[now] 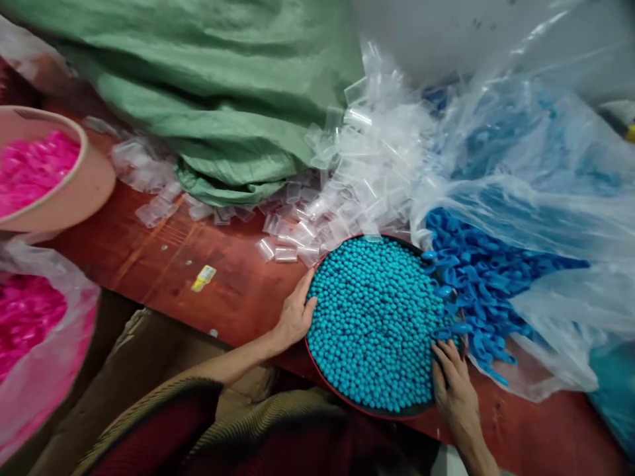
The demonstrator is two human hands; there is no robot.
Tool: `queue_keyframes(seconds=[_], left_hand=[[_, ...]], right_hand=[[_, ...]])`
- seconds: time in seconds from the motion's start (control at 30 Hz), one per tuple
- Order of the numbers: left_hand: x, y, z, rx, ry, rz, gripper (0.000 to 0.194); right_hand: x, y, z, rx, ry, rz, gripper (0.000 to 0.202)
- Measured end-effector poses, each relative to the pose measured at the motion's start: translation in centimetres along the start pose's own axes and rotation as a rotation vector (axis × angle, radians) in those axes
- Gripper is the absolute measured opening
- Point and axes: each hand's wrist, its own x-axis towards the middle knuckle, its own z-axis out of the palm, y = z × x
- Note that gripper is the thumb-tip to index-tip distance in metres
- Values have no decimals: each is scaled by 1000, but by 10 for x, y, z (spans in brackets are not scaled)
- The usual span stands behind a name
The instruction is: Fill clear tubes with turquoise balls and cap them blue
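Observation:
A round, shallow basin (391,415) with a red rim and dark inside sits at the table's front edge, full of small turquoise beads (374,324). My left hand (297,314) grips its left rim, thumb on top and the other fingers partly hidden. On the right side, my right hand (454,377) holds the rim with its fingertips over the edge, beside the beads. Several blue plastic pieces (454,328) lie over the basin's right edge, spilling from a heap of blue plastic pieces (489,284) in a clear plastic bag (560,297).
Clear plastic pieces (367,172) are piled behind the basin, against a green sack (223,86). To the left stand a pink tub (94,178) and a plastic bag (82,297), both with bright pink pieces. The reddish table (233,284) bears a yellow-white sticker (203,277).

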Motion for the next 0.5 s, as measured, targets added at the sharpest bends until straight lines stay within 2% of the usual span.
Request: queue_keyframes(seconds=[0.23,0.4,0.5], left_hand=[[5,1,0,-66,-11,-40,57],[11,1,4,-91,21,50,54],[9,1,11,-26,137,39,52]], right_hand=[[-3,-3,-2,-51,-25,2,36],[0,-4,0,-166,23,-81,37],[5,-7,0,-272,77,-165,34]])
